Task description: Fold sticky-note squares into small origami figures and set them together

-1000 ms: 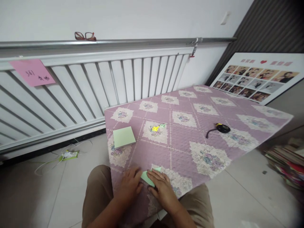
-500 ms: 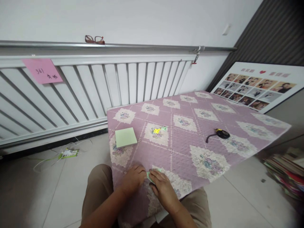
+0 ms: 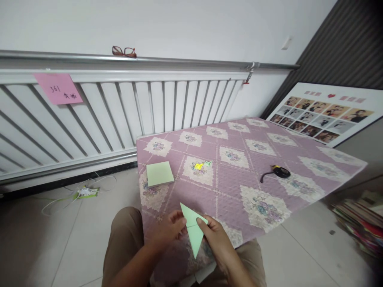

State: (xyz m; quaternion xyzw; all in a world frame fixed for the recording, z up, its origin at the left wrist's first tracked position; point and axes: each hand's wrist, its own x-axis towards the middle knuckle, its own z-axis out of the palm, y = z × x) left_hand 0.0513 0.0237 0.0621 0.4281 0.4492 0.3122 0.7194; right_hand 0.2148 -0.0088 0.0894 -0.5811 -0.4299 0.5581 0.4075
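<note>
A light green sheet of paper, folded to a triangle with a crease across its middle, is tilted up above the near edge of the table. My right hand grips its right corner, thumb on top and fingers behind. At the paper's left edge, my left hand has its thumb and curled fingers closed on the rim. Farther forward lie a small yellow folded paper piece and a small green one, side by side. To their left rests a pad of light green square paper.
A purple flowered cloth covers the table. On its right side lies a black and yellow tape measure with a strap. Behind stand a white radiator and a photo board. Glasses rest on the pipe.
The green paper, pressed flat on the table under both hands before, is now lifted and shows as a triangle. My right hand has turned to grip its corner.
</note>
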